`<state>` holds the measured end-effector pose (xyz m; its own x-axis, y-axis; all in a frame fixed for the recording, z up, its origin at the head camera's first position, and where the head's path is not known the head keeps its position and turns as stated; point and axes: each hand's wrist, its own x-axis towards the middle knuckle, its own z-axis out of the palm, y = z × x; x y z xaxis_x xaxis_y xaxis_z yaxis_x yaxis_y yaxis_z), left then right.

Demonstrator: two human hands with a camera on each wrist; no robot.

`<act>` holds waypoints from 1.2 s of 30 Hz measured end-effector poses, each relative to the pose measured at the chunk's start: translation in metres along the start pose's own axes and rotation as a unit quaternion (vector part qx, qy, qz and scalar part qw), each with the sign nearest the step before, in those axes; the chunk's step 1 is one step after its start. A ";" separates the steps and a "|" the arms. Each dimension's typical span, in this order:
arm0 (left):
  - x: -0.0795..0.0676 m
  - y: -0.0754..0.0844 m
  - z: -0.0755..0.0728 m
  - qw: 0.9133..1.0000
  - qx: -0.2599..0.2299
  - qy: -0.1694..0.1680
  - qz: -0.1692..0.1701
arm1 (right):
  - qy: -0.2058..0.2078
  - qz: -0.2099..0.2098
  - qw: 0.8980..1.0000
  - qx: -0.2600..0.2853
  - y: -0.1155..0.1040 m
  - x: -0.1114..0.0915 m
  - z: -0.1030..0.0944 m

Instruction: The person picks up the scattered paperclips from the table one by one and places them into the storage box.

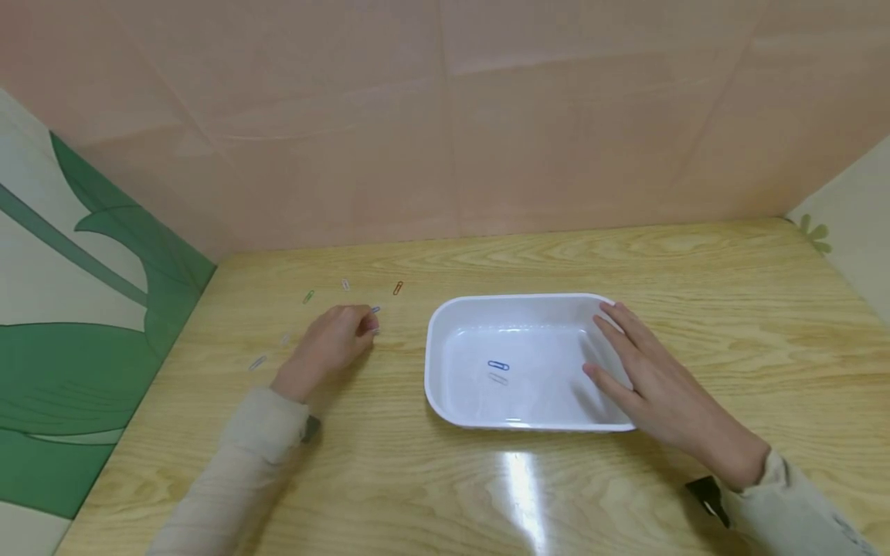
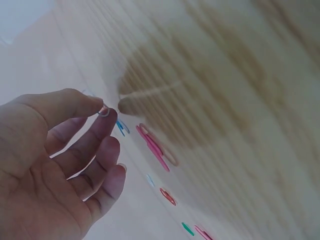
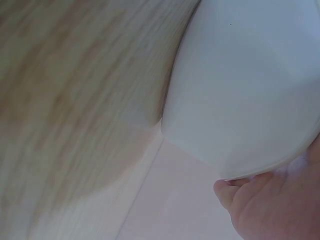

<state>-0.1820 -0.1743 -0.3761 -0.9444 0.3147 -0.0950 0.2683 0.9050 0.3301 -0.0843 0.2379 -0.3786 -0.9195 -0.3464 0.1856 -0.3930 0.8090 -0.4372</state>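
My left hand (image 1: 330,340) is low over the table, left of the white tray (image 1: 514,426). Between its thumb and forefinger it pinches a pale paper clip (image 2: 104,112), mostly covered by the fingertips. Just beyond the fingers lies a blue paper clip (image 1: 375,310). My right hand (image 1: 650,378) rests on the tray's right rim with its fingers extended; its thumb reaches over the inside. On the tray's floor lie a dark blue paper clip (image 1: 498,365) and a pale paper clip (image 1: 497,379), side by side.
Around the left hand lie a green paper clip (image 1: 309,296), a pale pink one (image 1: 345,285), a red one (image 1: 398,288) and a lilac one (image 1: 257,362). A pink wall covering (image 1: 445,154) rises behind the wooden table (image 1: 389,479).
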 end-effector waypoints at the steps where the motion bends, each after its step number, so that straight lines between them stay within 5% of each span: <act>1: 0.000 0.001 0.000 1.000 -0.002 0.001 0.000 | 0.000 0.000 1.000 0.000 0.000 0.000 0.000; 24: -0.002 0.017 -0.004 0.994 -0.047 0.077 0.055 | -0.006 0.005 1.000 0.003 0.000 -0.001 -0.001; 36: -0.003 0.030 -0.008 0.984 -0.063 0.122 0.118 | -0.005 0.004 1.000 0.003 -0.001 0.001 -0.001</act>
<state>-0.1728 -0.1499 -0.3581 -0.8805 0.4196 0.2208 0.4740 0.7676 0.4315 -0.0847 0.2369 -0.3772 -0.9228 -0.3446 0.1723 -0.3850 0.8091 -0.4440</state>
